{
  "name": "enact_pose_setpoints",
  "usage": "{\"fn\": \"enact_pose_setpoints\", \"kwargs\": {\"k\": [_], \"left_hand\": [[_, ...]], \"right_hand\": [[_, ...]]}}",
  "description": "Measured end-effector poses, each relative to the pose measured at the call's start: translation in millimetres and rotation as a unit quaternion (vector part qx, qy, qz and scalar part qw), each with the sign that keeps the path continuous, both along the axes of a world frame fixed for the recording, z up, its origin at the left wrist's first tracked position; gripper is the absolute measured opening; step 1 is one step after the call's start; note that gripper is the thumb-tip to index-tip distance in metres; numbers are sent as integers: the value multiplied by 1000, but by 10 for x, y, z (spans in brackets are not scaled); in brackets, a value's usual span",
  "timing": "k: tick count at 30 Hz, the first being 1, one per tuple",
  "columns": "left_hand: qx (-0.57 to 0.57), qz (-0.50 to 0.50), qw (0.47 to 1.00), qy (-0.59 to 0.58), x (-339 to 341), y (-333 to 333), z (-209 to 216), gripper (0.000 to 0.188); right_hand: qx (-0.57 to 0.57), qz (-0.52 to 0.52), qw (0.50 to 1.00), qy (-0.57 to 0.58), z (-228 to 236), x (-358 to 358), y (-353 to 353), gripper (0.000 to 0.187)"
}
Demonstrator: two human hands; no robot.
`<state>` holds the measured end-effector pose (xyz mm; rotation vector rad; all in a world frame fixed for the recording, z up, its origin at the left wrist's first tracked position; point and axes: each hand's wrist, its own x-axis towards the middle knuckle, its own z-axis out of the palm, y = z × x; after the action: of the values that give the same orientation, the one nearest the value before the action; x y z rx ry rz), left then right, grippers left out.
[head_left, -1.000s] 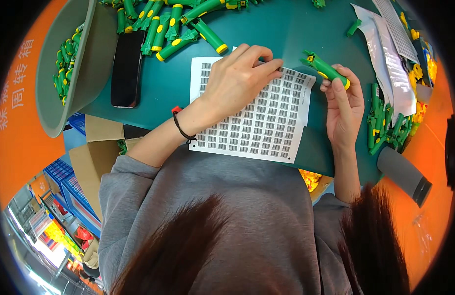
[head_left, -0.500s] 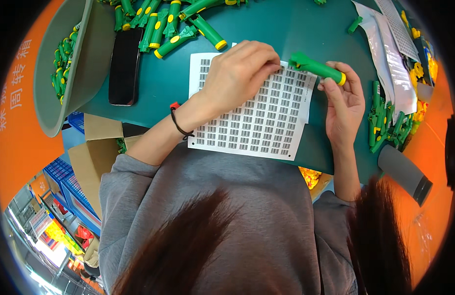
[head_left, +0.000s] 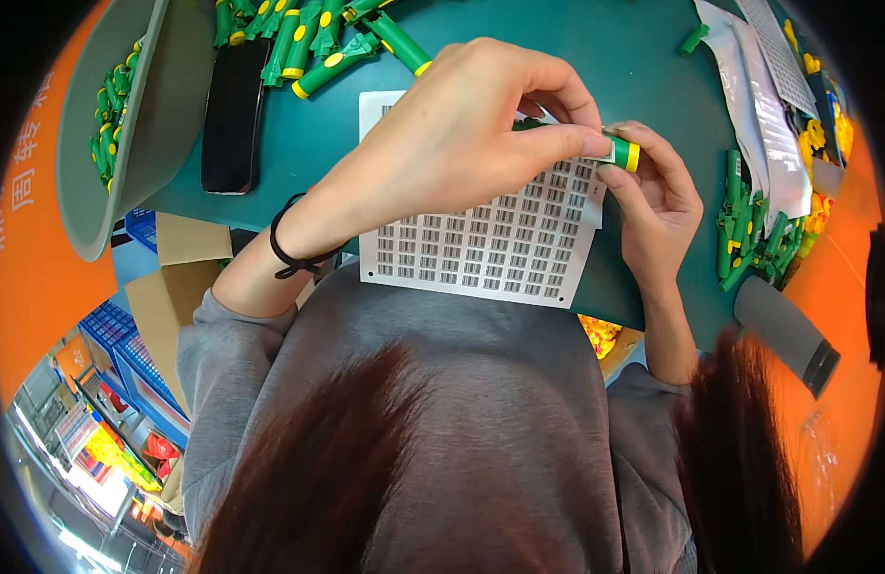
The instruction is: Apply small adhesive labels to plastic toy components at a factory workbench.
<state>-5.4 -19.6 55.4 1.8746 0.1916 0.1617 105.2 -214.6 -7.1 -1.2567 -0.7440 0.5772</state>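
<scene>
My right hand [head_left: 664, 210] holds a green plastic tube [head_left: 622, 153] with a yellow end between thumb and fingers, over the sheet's upper right corner. My left hand [head_left: 471, 134] reaches across the sheet, its thumb and forefinger closed at the tube's side. A small white barcode sticker [head_left: 610, 148] shows at those fingertips, against the tube. The far part of the tube is hidden behind my left hand. Beneath lies a white sheet of barcode stickers [head_left: 461, 251], partly covered by my left hand and forearm.
Several green tubes [head_left: 332, 69] lie at the far left, near a black phone [head_left: 235, 120] and a grey-green bin [head_left: 160, 124] with more. At right are another pile of green tubes [head_left: 739, 230], plastic bags [head_left: 748, 105] and a grey cylinder [head_left: 785, 335].
My left hand has moved right from the sheet to the tube, and a sticker now shows at its fingertips. My right hand keeps the tube, which has shifted slightly left.
</scene>
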Motion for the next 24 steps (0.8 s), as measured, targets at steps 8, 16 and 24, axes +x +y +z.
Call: {"fn": "enact_pose_setpoints", "kwargs": {"k": [8,16,24], "left_hand": [[32,-13,999,13,39,-28,-32,17],[47,-14,999,12,51,-44,-14,18],[19,-4,1000,6,17,-78,-125,20]], "right_hand": [[11,11,999,-47,4,11,-8,41],[2,11,998,-59,17,16,-18,41],[-6,24,998,-50,24,22,-31,39]]}}
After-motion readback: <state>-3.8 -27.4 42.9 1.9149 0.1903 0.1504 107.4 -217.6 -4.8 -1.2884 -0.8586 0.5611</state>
